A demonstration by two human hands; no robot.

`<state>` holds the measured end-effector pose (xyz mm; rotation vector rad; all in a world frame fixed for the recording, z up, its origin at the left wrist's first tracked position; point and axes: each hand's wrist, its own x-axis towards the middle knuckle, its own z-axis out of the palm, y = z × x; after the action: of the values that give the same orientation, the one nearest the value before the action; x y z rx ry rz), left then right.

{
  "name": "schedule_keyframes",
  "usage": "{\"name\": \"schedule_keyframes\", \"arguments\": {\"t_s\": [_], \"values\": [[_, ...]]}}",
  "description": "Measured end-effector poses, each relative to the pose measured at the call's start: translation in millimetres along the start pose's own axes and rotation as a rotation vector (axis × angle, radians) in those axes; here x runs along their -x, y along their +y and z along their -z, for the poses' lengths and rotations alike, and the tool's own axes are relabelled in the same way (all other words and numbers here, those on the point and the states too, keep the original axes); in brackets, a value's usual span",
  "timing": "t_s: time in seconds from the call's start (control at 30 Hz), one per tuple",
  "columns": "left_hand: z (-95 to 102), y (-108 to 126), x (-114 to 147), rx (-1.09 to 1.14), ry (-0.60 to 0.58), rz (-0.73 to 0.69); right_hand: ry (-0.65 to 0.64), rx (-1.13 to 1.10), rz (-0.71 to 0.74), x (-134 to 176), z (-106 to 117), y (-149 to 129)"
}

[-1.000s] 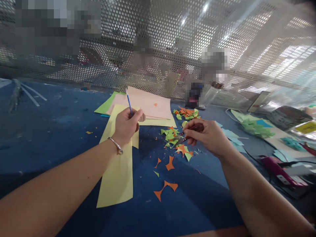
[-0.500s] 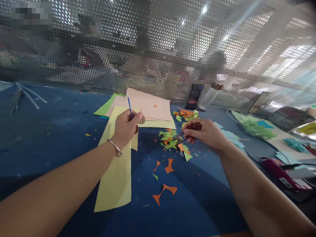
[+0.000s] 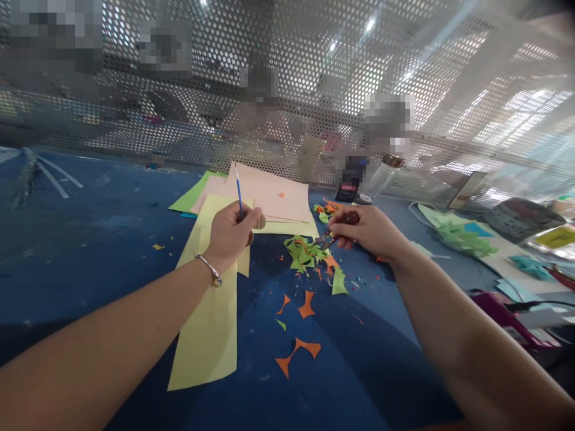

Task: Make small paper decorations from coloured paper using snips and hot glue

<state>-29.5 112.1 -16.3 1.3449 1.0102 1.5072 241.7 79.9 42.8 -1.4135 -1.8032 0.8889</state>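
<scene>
My left hand (image 3: 233, 232) is closed around a thin blue stick (image 3: 239, 190) with a slim metallic upper end, held nearly upright over the yellow paper strip (image 3: 209, 335). Something pale shows at the fingertips, too small to make out. In my right hand (image 3: 362, 230) is a pair of small dark scissors (image 3: 330, 240), its blades pointing left and slightly apart. The tips reach into a pile of green paper scraps (image 3: 300, 252), with orange bits among them. My fingers partly hide the scissor handles.
Pink sheets (image 3: 287, 206) lie behind my left hand. Orange offcuts (image 3: 306, 305) are scattered in front. A phone (image 3: 349, 182) and a clear bottle (image 3: 380, 178) stand by the perforated metal screen (image 3: 296, 72). At right lie green cut papers (image 3: 467, 238) and a magenta device (image 3: 512, 317) with a cable.
My right hand has shifted slightly left and up with the scissors. The green scraps under the tips have bunched together, with less orange showing. My left hand holds almost still.
</scene>
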Motion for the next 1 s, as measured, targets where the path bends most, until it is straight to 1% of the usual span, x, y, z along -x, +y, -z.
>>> {"name": "schedule_keyframes", "arguments": {"t_s": [0.1, 0.13, 0.2, 0.27, 0.4, 0.47, 0.5, 0.57, 0.67, 0.73, 0.77, 0.83, 0.93, 1.0], "values": [[1.1, -2, 0, -0.013, 0.007, 0.0, -0.117, -0.012, 0.008, -6, -18, -4], [1.8, -3, 0, -0.015, 0.004, -0.004, -0.131, -0.002, 0.002, -9, -22, -3], [3.2, -4, 0, -0.021, -0.002, -0.015, -0.105, 0.036, -0.017, -19, -21, 4], [4.2, -4, 0, -0.028, -0.009, -0.028, -0.045, 0.068, -0.032, -28, -11, 14], [4.7, -4, -1, -0.045, -0.018, -0.049, 0.14, 0.163, -0.058, -35, 23, 25], [4.7, -5, -1, -0.054, -0.02, -0.056, 0.183, 0.182, -0.058, -32, 32, 24], [4.6, -5, -2, -0.058, -0.021, -0.058, 0.187, 0.176, -0.055, -28, 32, 21], [4.2, -6, -2, -0.06, -0.022, -0.055, 0.165, 0.113, -0.032, -21, 25, 14], [3.6, -5, -2, -0.058, -0.025, -0.046, 0.006, 0.006, 0.003, -15, 3, 5], [3.9, -4, -1, -0.059, -0.034, -0.054, -0.061, 0.039, -0.028, -18, -8, 6], [4.3, -4, 0, -0.064, -0.038, -0.061, -0.058, 0.054, -0.043, -21, -9, 8], [5.5, -4, 0, -0.086, -0.036, -0.077, 0.002, 0.081, -0.06, -27, -4, 16], [6.5, -5, 0, -0.111, -0.021, -0.089, 0.165, 0.145, -0.064, -32, 13, 26], [6.0, -6, -2, -0.108, -0.026, -0.092, 0.231, 0.171, -0.055, -32, 22, 27]]}}
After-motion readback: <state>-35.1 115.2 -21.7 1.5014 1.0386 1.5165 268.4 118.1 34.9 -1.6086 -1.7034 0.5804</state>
